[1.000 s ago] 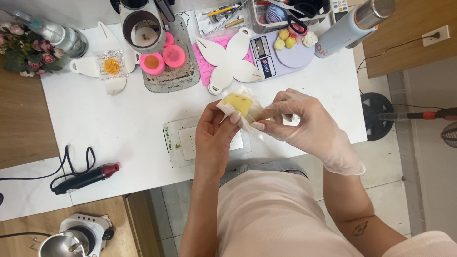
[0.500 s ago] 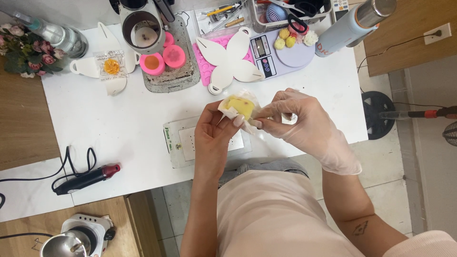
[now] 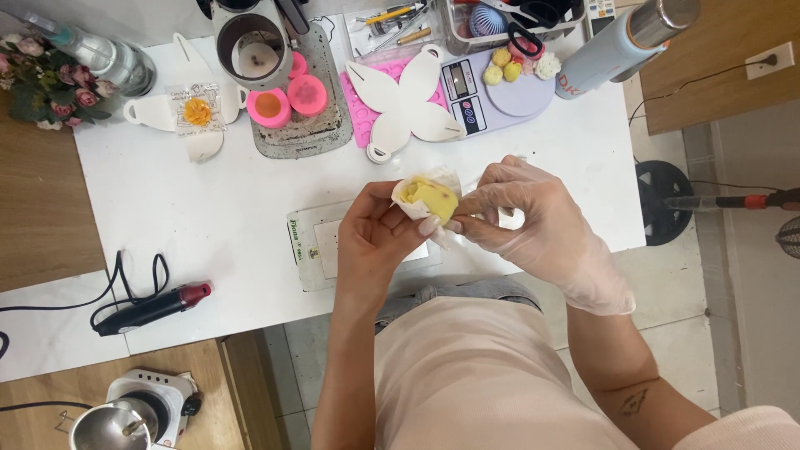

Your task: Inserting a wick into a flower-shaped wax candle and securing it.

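My bare left hand [image 3: 377, 237] cups a small white wrapper holding a yellow lump [image 3: 429, 197] over the front of the white table [image 3: 183, 225]. My right hand [image 3: 521, 218], in a thin clear glove, pinches the wrapper's edge at the lump's right side with thumb and fingers. Under both hands lies a flat transparent box [image 3: 321, 246] with a pale label.
White petal-shaped card cutouts [image 3: 408, 104] lie over a pink mould, beside a kitchen scale [image 3: 500, 83] bearing small yellow balls. Two pink cups [image 3: 290, 100] sit on a grey tray by a metal pot. A black-and-red heat tool [image 3: 154, 308] lies left. A hotplate [image 3: 146, 404] stands lower left.
Both hands with the wrapped yellow lump have shifted slightly; the gloved fingers have moved closer onto the wrapper's right edge. Nothing else on the table has moved.
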